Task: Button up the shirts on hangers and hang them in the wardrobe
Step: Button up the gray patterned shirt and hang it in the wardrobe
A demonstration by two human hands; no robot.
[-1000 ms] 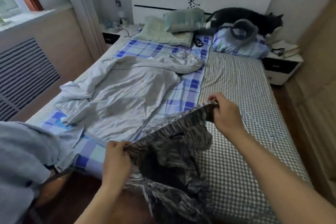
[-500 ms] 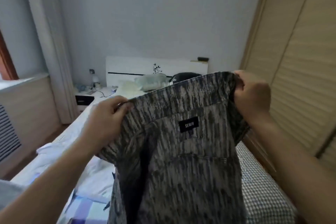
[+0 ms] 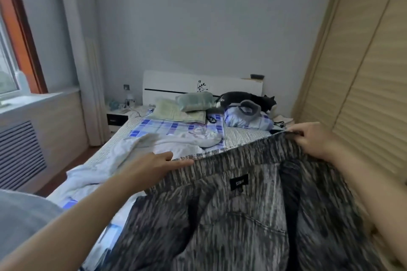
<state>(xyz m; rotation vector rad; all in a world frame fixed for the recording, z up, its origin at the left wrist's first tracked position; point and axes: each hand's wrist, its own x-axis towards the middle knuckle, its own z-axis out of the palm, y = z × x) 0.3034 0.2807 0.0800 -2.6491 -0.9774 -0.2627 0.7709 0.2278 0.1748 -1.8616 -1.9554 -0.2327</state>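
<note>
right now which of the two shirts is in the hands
The dark streaked shirt with the black label: the right hand pinches its top edge, the left hand lies along it. The white shirt lies crumpled on the bed.

shirt [image 3: 231,215] before bed [image 3: 244,136] | wardrobe [image 3: 363,72] right | cat [image 3: 242,98] behind

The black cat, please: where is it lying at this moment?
In the head view, the black cat lies at the far end of the bed against the white headboard, right of centre, behind the green pillow and the blue checked pillow.
</note>
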